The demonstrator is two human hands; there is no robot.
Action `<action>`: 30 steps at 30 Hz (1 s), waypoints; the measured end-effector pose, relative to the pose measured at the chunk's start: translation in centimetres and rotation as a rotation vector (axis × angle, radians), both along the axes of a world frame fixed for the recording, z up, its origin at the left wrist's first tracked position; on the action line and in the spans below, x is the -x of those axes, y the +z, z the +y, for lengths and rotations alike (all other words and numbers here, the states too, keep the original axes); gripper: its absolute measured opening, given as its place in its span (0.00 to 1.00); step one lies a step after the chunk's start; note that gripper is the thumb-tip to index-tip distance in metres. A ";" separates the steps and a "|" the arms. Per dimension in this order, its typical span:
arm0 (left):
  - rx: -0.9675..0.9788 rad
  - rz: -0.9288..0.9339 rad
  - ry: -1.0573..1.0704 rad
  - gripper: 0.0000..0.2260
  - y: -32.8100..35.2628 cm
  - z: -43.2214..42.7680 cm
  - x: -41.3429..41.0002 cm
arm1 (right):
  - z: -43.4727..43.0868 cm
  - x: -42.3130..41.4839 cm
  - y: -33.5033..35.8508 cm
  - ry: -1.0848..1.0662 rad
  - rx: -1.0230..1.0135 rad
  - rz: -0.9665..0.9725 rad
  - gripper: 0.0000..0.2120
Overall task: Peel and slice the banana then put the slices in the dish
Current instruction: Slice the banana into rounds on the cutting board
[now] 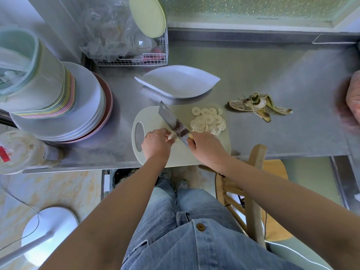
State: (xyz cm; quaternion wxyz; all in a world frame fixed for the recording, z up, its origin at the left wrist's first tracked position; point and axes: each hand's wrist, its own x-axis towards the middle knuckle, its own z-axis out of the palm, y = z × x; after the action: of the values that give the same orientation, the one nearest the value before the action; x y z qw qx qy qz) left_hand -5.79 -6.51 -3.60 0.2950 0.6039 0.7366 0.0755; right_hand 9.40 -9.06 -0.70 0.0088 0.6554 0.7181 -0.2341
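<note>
Steel counter (272, 75) carries one pale cutting board (152, 117), one white leaf-shaped dish (179, 80) just behind it, and one blackened banana peel (257, 105) splayed to the right, apart from the board. Two bare hands work over the board. The left hand (156, 144) pinches the last short stub of banana (173, 136) with curled fingers. The right hand (206, 146) is wrapped round the handle of the one broad knife (171, 119), whose blade stands on edge against the stub, its tip pointing toward the dish. One heap of round slices (208, 121) lies on the board's right half. They overlap, so the count is unsure, perhaps around twenty.

At the left stands one stack of plates (85, 106) with a second pile of pastel-edged ware (48, 90) on top of it. One wire rack (136, 59) behind holds one pale green plate (148, 15) on edge and crumpled clear plastic. One smeared clear jar (25, 151) sits at the near left edge.
</note>
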 end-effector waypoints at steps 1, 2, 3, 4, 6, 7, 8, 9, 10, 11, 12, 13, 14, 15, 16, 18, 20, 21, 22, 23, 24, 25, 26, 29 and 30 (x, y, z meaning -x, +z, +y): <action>0.003 0.000 0.002 0.08 0.0 0.0 0.0 | 0.0 0.1 -0.2 -0.003 0.002 0.002 0.10; 0.008 -0.002 0.005 0.08 0.0 0.0 0.0 | 0.0 0.2 -0.4 -0.008 0.005 0.006 0.10; 0.013 -0.006 0.008 0.08 0.0 0.0 0.1 | 0.0 0.3 -0.6 -0.014 0.007 0.008 0.10; 0.017 -0.010 0.011 0.08 0.0 0.0 0.1 | -0.1 0.4 -0.8 -0.018 0.011 0.006 0.10; 0.020 -0.012 0.017 0.07 0.0 0.0 0.1 | -0.2 0.7 -1.1 -0.021 0.022 -0.004 0.11; 0.020 -0.013 0.017 0.07 0.0 0.0 0.1 | -0.3 0.8 -1.3 -0.026 0.024 -0.004 0.11; 0.019 -0.014 0.015 0.07 0.0 0.0 0.1 | -0.4 0.8 -1.4 -0.031 0.023 -0.003 0.12; 0.016 -0.015 0.012 0.07 0.0 0.0 0.1 | -0.5 0.8 -1.5 -0.034 0.021 -0.002 0.13; 0.013 -0.016 0.011 0.07 -0.1 0.0 0.1 | -0.5 0.8 -1.6 -0.033 0.019 0.000 0.13; 0.010 -0.017 0.011 0.07 -0.1 0.0 0.1 | -0.5 0.7 -1.6 -0.029 0.017 0.004 0.13; 0.007 -0.019 0.011 0.07 -0.1 0.0 0.2 | -0.4 0.6 -1.5 -0.027 0.015 0.009 0.12; 0.003 -0.019 0.008 0.07 -0.2 0.0 0.2 | -0.3 0.6 -1.3 -0.028 0.010 0.013 0.12; -0.001 -0.016 0.004 0.08 -0.2 0.0 0.2 | -0.2 0.5 -1.1 -0.035 0.005 0.014 0.12; -0.007 -0.012 0.001 0.08 -0.3 -0.1 0.2 | -0.1 0.4 -0.9 -0.046 -0.001 0.014 0.12; -0.013 -0.011 0.001 0.09 -0.4 -0.1 0.3 | 0.1 0.3 -0.7 -0.059 -0.005 0.017 0.13; -0.014 -0.012 0.007 0.09 -0.4 -0.1 0.3 | 0.2 0.2 -0.2 -0.077 -0.016 0.035 0.13; -0.012 -0.008 0.007 0.08 -0.5 -0.1 0.3 | 0.2 0.2 0.3 -0.072 -0.024 0.052 0.13; -0.014 -0.003 0.004 0.08 -0.5 -0.1 0.3 | 0.2 0.2 0.4 -0.064 -0.021 0.055 0.13; -0.016 0.003 -0.001 0.08 -0.5 -0.1 0.3 | 0.2 0.3 0.5 -0.054 -0.015 0.052 0.13; -0.017 0.008 -0.004 0.09 -0.5 -0.1 0.3 | 0.1 0.3 0.6 -0.047 -0.008 0.042 0.13; -0.016 0.011 -0.006 0.09 -0.5 -0.1 0.3 | 0.1 0.3 0.7 -0.044 -0.004 0.032 0.12; -0.016 0.010 -0.007 0.09 -0.6 0.0 0.3 | 0.0 0.3 0.7 -0.042 -0.001 0.025 0.12; -0.016 0.007 -0.007 0.08 -0.6 0.0 0.3 | 0.0 0.3 0.7 -0.042 -0.002 0.024 0.12; -0.020 0.007 -0.006 0.08 -0.7 0.0 0.3 | -0.1 0.4 0.7 -0.032 -0.010 0.021 0.12; -0.022 0.008 -0.009 0.08 -0.7 0.0 0.3 | -0.2 0.4 0.7 -0.024 -0.013 0.010 0.11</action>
State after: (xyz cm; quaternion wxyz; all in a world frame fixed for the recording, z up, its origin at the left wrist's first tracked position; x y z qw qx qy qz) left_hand -6.12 -6.55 -4.29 0.2858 0.6105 0.7343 0.0797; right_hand 9.01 -9.22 -0.01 -0.0021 0.6629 0.7116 -0.2328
